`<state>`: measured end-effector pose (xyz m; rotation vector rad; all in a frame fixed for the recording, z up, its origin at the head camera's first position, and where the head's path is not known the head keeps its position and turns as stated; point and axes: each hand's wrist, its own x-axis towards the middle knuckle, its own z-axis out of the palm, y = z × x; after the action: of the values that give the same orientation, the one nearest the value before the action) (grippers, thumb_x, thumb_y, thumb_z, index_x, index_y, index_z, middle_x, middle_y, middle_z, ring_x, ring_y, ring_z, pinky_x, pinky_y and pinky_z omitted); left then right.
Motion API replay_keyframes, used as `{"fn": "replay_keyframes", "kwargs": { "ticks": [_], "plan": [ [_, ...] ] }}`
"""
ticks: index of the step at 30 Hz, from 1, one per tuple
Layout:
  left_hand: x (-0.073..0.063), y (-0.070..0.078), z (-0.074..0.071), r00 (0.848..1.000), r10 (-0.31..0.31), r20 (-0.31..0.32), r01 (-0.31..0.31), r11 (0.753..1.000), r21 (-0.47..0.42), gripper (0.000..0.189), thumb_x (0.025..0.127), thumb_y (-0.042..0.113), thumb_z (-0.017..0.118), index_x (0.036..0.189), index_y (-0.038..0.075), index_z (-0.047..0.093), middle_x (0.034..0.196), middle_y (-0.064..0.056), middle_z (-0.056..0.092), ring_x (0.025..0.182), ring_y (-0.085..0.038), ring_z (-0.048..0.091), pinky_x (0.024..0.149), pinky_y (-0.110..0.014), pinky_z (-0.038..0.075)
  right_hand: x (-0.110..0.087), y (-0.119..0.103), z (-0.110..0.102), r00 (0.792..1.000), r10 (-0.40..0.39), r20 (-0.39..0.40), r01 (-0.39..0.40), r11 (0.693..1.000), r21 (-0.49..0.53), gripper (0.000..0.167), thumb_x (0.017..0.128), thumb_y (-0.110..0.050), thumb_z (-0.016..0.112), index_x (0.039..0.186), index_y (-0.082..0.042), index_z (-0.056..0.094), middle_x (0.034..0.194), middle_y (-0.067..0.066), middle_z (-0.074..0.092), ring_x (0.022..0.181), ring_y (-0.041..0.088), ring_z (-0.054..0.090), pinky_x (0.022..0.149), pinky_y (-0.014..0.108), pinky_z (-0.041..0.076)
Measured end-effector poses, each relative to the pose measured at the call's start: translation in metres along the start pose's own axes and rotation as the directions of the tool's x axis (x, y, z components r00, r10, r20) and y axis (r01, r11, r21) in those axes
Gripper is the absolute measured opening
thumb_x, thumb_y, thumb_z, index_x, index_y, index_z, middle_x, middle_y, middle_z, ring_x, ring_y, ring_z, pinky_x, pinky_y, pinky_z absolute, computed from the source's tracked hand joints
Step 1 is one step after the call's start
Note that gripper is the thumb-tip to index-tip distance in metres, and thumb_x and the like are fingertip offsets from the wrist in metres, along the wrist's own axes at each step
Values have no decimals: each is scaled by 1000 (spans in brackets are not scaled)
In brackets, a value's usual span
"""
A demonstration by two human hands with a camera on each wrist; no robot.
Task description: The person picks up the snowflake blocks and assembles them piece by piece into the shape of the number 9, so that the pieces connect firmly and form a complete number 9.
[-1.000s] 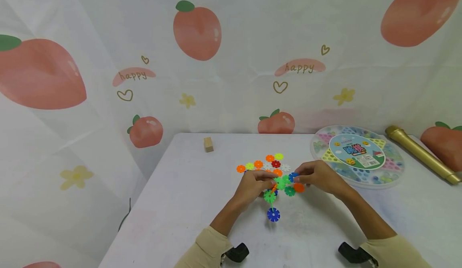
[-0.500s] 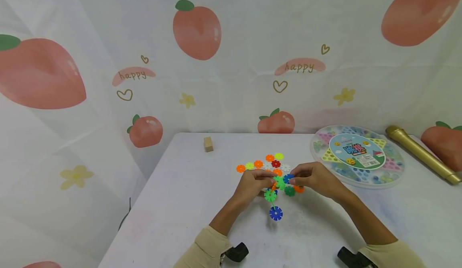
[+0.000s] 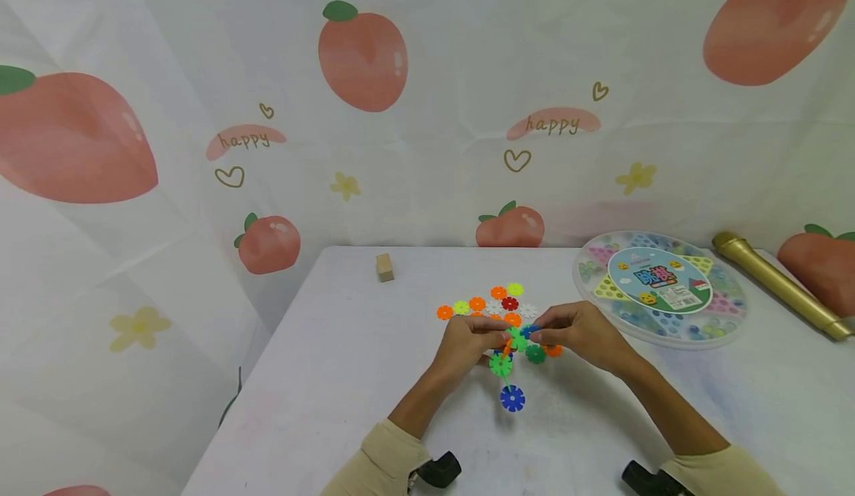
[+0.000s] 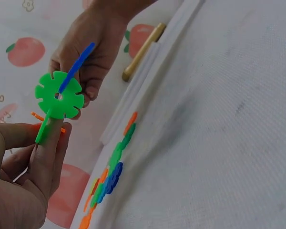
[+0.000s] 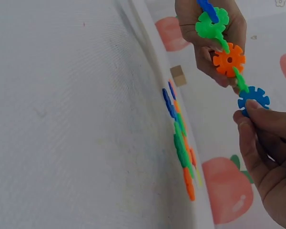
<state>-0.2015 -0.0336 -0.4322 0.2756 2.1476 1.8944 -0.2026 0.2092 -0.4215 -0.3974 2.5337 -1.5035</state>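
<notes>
Between both hands hangs a chain of interlocking notched plastic discs above the table. My left hand (image 3: 467,346) pinches it around the middle, near an orange disc (image 5: 229,60). With thumb and fingers, my right hand (image 3: 586,333) pinches a blue disc (image 5: 253,98) at the far end, whose edge meets a green disc (image 5: 240,80) seen nearly edge-on. Toward me the chain continues with another green disc (image 4: 52,102) and a dark blue disc (image 3: 512,398) at its lower end. Fingers partly hide the orange disc in the head view.
Loose discs, including a red disc (image 3: 510,304) and a dark green disc (image 3: 536,354), lie on the white table (image 3: 320,392) beyond and under the hands. A wooden block (image 3: 384,267), a round clear game box (image 3: 661,288) and a gold microphone (image 3: 778,284) sit farther back.
My right hand has moved left with the blue disc, bringing it against the green disc. The chain's lower dark blue disc has swung slightly right. My left hand stays nearly in place.
</notes>
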Motion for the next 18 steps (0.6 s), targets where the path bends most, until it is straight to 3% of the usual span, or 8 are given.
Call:
{"fn": "replay_keyframes", "kwargs": {
  "ticks": [12, 18],
  "plan": [
    [-1, -2, 5, 1000, 1, -17, -2, 999, -46, 17, 97, 15, 78, 108, 3, 83, 95, -8, 81, 82, -14, 76, 62, -24, 60, -3, 1, 5, 1000, -16, -8, 17, 1000, 21, 14, 94, -16, 80, 102, -5, 83, 92, 11, 80, 82, 22, 71, 75, 33, 59],
    [1, -3, 5, 1000, 3, -9, -4, 998, -59, 21, 99, 18, 74, 114, 5, 81, 98, -5, 78, 84, -12, 73, 67, -26, 62, 1, 1, 2, 1000, -26, 10, 26, 1000, -18, 19, 98, -24, 77, 107, -8, 82, 99, 8, 80, 90, 22, 74, 80, 32, 61]
  ]
}}
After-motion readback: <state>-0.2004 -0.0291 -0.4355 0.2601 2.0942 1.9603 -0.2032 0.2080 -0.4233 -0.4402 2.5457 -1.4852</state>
